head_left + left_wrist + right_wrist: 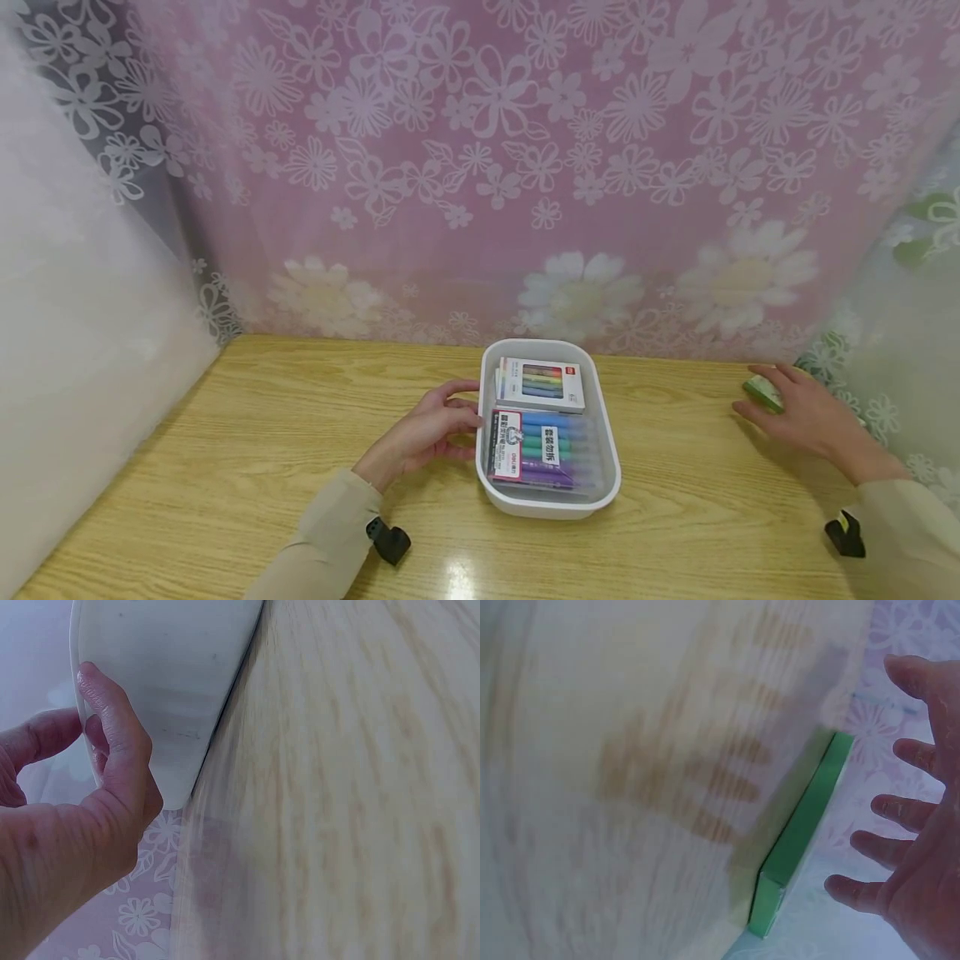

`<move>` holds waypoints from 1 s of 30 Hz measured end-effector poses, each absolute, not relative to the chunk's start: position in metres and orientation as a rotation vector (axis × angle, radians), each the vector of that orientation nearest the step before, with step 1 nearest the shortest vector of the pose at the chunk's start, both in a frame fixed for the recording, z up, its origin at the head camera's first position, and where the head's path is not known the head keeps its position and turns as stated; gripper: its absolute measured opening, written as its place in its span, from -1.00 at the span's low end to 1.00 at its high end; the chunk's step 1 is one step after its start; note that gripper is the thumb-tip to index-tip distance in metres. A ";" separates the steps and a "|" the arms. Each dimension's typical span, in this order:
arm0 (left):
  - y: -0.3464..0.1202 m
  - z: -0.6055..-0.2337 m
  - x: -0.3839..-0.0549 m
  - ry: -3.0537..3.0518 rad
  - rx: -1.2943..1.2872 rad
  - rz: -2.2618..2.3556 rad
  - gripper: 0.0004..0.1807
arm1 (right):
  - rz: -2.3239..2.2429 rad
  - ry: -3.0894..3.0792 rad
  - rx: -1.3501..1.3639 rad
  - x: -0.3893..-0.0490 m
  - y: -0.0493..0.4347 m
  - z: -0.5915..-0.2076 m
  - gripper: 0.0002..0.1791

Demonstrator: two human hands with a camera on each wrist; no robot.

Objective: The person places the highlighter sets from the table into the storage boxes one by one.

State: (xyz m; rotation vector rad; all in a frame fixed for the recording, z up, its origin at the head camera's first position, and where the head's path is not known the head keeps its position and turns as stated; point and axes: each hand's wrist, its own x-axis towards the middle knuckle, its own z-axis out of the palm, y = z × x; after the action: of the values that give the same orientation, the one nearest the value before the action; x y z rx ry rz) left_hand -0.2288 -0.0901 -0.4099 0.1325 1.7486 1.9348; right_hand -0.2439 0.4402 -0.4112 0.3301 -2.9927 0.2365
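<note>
My left hand (429, 431) is at the left side of a white plastic bin (606, 467). In the left wrist view, the thumb meets the bin's rim while curled fingers (120, 727) lie against its outer wall. Inside the bin are a white box of coloured pens or crayons (508, 383) and a clear pack of blue, green and purple pens (531, 450). Far to the right, my right hand (806, 417) hovers over a small green box (763, 393), partly hidden beneath it. The right wrist view shows the spread fingers apart from the green box (802, 832).
The wood-grain table (300, 433) ends at a pink floral curtain (450, 208) behind. Pale sheets hang at both sides, the right one (877, 358) close to the green box. A black wrist camera mount (388, 540) sits on the left sleeve.
</note>
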 end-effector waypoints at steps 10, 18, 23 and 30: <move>-0.090 -0.410 -0.229 1.757 0.106 1.942 -0.28 | 0.279 -3.128 0.263 -0.254 0.458 -0.415 -0.02; -0.090 -0.410 -0.230 1.756 0.124 1.935 -0.29 | 0.223 -3.197 0.226 -0.257 0.465 -0.411 -0.03; -0.090 -0.410 -0.230 1.769 0.125 1.929 -0.29 | 0.137 -3.222 0.247 -0.255 0.466 -0.409 -0.12; -0.090 -0.409 -0.228 1.779 0.129 1.925 -0.29 | 0.150 -3.181 0.304 -0.244 0.464 -0.411 -0.21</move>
State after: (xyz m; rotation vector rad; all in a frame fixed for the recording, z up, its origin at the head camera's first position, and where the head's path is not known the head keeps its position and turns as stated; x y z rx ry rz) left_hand -0.2279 -0.0903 -0.4085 0.1290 1.7794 1.9251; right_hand -0.2435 0.4638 -0.4112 0.3039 -3.1808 0.1498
